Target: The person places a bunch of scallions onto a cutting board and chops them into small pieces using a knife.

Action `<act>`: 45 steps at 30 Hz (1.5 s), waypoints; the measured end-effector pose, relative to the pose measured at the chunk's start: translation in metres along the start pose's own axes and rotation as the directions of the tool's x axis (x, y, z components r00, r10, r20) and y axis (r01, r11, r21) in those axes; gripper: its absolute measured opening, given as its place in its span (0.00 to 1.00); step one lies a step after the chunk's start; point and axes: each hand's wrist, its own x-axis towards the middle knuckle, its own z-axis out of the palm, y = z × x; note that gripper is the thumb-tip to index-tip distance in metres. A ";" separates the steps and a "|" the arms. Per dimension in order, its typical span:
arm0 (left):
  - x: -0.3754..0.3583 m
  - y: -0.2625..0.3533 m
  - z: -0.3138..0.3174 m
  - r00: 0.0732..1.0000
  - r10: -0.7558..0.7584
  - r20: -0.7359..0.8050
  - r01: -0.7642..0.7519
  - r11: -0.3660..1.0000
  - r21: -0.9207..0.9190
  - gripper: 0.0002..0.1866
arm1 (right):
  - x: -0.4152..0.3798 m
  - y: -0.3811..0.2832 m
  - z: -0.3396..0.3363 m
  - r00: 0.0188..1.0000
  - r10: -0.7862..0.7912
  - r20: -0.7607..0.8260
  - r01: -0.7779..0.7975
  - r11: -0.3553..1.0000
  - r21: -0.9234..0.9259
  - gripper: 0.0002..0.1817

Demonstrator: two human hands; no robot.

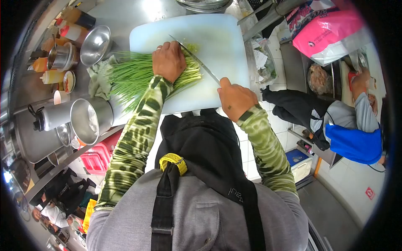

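Note:
A thick bunch of long green chives (132, 71) lies across the white cutting board (230, 46), their pale ends pointing right. My left hand (168, 60), with a ring on one finger, presses down on the bunch with its fingers curled over it. My right hand (238, 99) is closed around the handle of a kitchen knife (202, 64). The blade slants up and left across the pale ends, its tip just beyond my left fingers. Small chopped bits (191, 47) lie beside the blade near the tip.
Left of the board are a crumpled cloth (100, 77), a metal bowl (96, 45), a steel pot (90, 121), a bottle (58, 117) and several sauce containers. On the right, another person in a blue apron (356, 142) works at a counter near a pink bag (331, 35).

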 end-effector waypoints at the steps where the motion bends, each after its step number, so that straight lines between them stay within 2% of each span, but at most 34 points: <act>1: 0.001 0.000 0.000 1.000 0.003 0.001 -0.003 1.000 -0.001 0.03 | 0.004 0.002 0.006 1.000 -0.007 -0.006 0.007 1.000 0.011 0.12; 3: 0.000 0.000 -0.002 1.000 0.003 -0.004 -0.003 1.000 -0.006 0.03 | 0.019 0.006 0.024 0.999 -0.025 -0.021 0.026 0.999 0.036 0.12; 6: 0.002 0.002 -0.002 1.000 0.003 -0.025 -0.003 1.000 -0.019 0.03 | 0.042 0.002 0.033 1.000 0.029 -0.012 -0.028 0.998 0.056 0.11; 12: -0.003 0.002 -0.002 0.999 0.014 -0.034 -0.015 1.000 -0.022 0.03 | 0.009 -0.004 -0.008 1.000 0.007 -0.010 -0.006 0.999 0.036 0.11; 15: -0.001 0.001 -0.001 0.998 0.030 -0.052 -0.032 0.999 -0.036 0.04 | 0.003 -0.006 -0.006 0.998 0.020 0.053 -0.021 1.000 0.012 0.11; 22: 0.000 0.001 0.000 0.999 0.006 -0.048 -0.008 0.999 -0.042 0.03 | 0.048 0.002 0.036 1.000 0.003 -0.014 -0.003 0.998 0.059 0.11; 28: -0.005 0.002 0.000 1.000 -0.010 -0.029 0.009 0.999 -0.030 0.04 | 0.019 -0.001 0.010 0.997 -0.015 -0.078 0.019 0.998 0.059 0.12; 35: -0.002 0.003 -0.005 1.000 0.007 -0.027 -0.008 0.999 -0.037 0.05 | 0.004 -0.009 0.001 0.998 0.034 0.044 -0.035 0.999 0.022 0.11; 40: -0.003 0.002 0.001 1.000 -0.014 -0.021 0.013 0.999 -0.035 0.04 | 0.042 0.003 0.029 0.998 0.024 0.050 -0.027 0.997 0.073 0.12; 45: 0.000 0.003 -0.003 0.999 -0.038 0.004 0.039 0.998 -0.043 0.04 | 0.044 0.003 0.030 0.998 0.027 0.060 -0.032 0.996 0.082 0.13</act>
